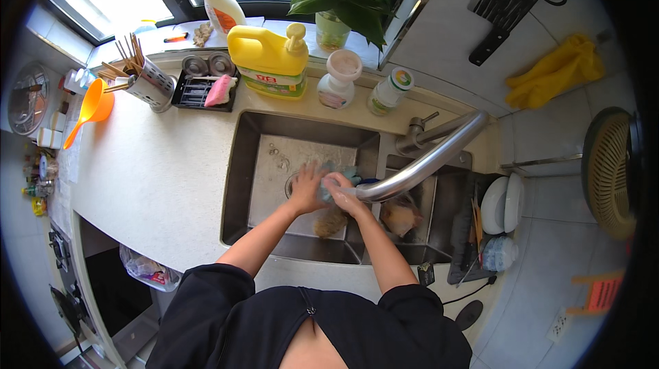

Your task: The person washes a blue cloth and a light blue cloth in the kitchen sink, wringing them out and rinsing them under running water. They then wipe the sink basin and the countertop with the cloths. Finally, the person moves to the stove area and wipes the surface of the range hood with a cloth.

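Both hands are over the left basin of a stainless steel sink [304, 122]. My left hand [307, 188], slightly blurred, has its fingers spread above the drain area and nothing visible in it. Under the spout of the metal faucet [422, 163], my right hand [342, 194] is wet, with its fingers curled. A pale blue-green cloth [350, 171] lies just beyond and between the hands, partly covered by them. Whether the right fingers grip it cannot be made out. Below the hands rests a tan, fibrous-looking scrubber or similar item [330, 223].
A plastic bag [401, 214] with something pale inside sits in the right basin. Along the back stand a yellow detergent jug [270, 68], a white pump bottle [337, 86] and a sponge [220, 91] in a black tray. White plates [497, 204] stand at the right.
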{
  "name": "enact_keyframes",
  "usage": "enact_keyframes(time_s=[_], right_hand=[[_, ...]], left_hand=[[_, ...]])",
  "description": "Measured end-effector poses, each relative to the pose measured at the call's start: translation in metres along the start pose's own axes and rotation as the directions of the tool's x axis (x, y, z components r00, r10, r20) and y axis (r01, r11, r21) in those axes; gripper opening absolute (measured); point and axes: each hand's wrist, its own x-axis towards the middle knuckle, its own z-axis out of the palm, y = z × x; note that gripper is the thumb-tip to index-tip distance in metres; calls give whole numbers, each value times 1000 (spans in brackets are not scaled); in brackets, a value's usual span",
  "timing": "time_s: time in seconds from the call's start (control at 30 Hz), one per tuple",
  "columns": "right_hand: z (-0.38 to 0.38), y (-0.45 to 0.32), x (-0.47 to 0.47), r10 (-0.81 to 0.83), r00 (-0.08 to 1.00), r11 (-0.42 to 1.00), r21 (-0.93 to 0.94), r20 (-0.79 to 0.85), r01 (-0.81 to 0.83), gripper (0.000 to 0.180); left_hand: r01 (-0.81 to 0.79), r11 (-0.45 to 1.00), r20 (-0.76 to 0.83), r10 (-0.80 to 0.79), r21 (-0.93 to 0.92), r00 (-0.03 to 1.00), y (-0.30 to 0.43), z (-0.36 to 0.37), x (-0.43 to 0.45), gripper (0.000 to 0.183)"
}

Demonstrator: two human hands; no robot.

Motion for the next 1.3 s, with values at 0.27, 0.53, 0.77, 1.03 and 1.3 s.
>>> enact_keyframes(time_s=[0.27, 0.53, 0.77, 1.03, 1.3], right_hand=[[-104, -98, -66, 197, 937, 929, -249, -290, -273, 19], [-209, -51, 31, 118, 668, 844, 429, -735, 322, 22], [-226, -86, 28, 52, 811, 981, 180, -583, 67, 26], [-44, -65, -64, -72, 997, 960, 270, -18, 74, 36], [44, -95, -70, 167, 941, 663, 673, 295, -328, 56]], left_hand=[[28, 989, 226, 7, -148, 974, 0, 4, 10, 47], [-122, 949, 208, 187, -292, 960, 14, -12, 12, 51], [-174, 924, 47, 202, -342, 978, 22, -38, -2, 52], [57, 751, 236, 134, -658, 963, 21, -85, -22, 53], [384, -75, 391, -145, -920, 909, 30, -80, -46, 61]])
